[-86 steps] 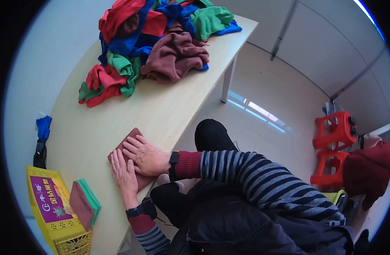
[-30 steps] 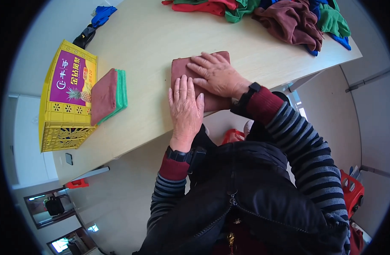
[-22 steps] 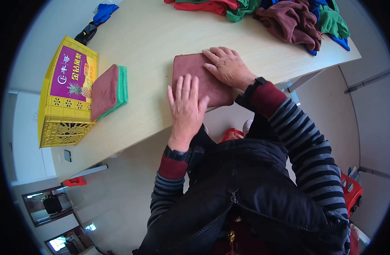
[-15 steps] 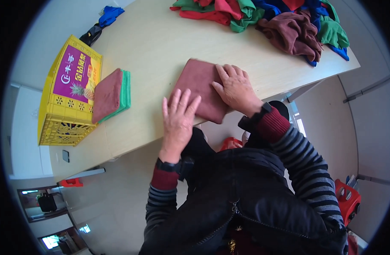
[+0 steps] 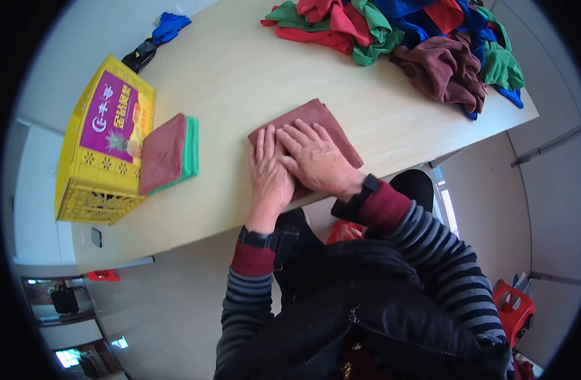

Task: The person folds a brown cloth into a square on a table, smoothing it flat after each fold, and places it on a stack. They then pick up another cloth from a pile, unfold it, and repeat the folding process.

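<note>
Forearms in striped sleeves with dark red cuffs entering from lower edge, dark jacket below. Left hand flat, palm down, fingers straight and close together, resting on near left part of folded brown cloth and partly on bare table. Right hand flat on same cloth, fingers slightly spread, touching left hand along its side, black band at wrist. Neither hand gripping anything, both only pressing down. Brown cloth folded to a rough rectangle, lying near front edge of table, about mid-width, far corner sticking out beyond fingertips. Left of hands, well apart: small stack of folded cloths, brown one on top of green one, edges roughly lined up. Just beside stack, touching or nearly touching: yellow crate with purple printed panel, at table's left end. Beyond crate, blue and black cloth at far left corner. Far right of table: loose pile of unfolded cloths, red, green, blue and brown mixed. Red stool on floor at lower right.
</note>
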The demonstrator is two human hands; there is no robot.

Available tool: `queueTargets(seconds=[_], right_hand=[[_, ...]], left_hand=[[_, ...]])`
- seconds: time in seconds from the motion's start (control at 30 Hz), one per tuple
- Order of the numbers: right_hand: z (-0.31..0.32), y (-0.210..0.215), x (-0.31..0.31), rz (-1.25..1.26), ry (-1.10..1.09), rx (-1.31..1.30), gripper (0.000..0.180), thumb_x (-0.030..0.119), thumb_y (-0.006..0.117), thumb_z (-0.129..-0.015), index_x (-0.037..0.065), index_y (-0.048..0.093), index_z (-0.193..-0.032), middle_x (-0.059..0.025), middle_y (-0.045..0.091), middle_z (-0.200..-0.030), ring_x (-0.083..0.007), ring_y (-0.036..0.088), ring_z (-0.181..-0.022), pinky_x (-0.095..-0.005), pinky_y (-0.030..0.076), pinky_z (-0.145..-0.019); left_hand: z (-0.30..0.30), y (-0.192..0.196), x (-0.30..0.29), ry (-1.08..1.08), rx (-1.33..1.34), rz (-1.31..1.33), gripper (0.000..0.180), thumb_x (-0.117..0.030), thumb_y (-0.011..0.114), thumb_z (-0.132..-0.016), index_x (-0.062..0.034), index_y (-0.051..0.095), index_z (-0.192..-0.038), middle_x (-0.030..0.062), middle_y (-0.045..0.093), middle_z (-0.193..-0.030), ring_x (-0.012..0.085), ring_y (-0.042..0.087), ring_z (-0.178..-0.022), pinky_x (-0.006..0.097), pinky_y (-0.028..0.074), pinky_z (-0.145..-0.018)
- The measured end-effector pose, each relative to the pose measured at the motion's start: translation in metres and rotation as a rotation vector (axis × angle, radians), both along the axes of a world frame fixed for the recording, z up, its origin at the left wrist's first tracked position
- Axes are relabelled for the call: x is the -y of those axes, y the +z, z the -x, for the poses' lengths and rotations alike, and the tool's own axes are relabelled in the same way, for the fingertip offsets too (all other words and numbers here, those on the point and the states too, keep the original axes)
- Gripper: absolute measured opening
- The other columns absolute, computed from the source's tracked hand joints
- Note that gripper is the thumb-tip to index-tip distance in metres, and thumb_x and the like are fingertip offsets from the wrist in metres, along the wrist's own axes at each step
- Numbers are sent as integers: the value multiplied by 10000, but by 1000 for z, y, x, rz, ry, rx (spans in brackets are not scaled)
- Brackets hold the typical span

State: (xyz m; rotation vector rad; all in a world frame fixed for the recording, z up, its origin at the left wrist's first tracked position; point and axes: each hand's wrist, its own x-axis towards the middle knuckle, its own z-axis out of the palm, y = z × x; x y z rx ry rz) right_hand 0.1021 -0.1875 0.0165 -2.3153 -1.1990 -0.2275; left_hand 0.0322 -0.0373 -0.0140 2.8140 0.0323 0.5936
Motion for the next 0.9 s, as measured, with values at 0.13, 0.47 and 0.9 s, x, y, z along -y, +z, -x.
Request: queueTargets(seconds=[0.13, 0.47, 0.9], right_hand=[[-14, -12, -2, 20, -14, 43, 569, 367, 491, -1024, 37, 456, -1486, -169, 438, -1548, -335, 336, -1480, -468, 276, -1200], [-32, -17, 13, 98, -108, 71, 571, 374, 476, -1028, 97, 432, -1526, -118, 390, -1597, -320, 301, -1501, -448, 267, -1210], [-31, -21, 37, 152, -254, 62, 517, 336, 434, -1060, 127, 411, -1533, -128, 433, -1564, -348, 378, -1453, -457, 267, -1218]], left_hand=[[2, 7, 3, 32, -84, -52, 595, -293, 501, -1028, -15, 369, -1536, 192, 320, -1613, 361, 241, -1521, 545, 217, -1217], [4, 9, 2, 66, -147, -32, 638, -354, 499, -1035, -56, 320, -1570, 152, 267, -1648, 360, 213, -1532, 571, 214, -1212], [32, 6, -8, 162, -156, 58, 640, -415, 439, -1057, -41, 326, -1565, 161, 266, -1650, 341, 228, -1529, 565, 196, -1220]])
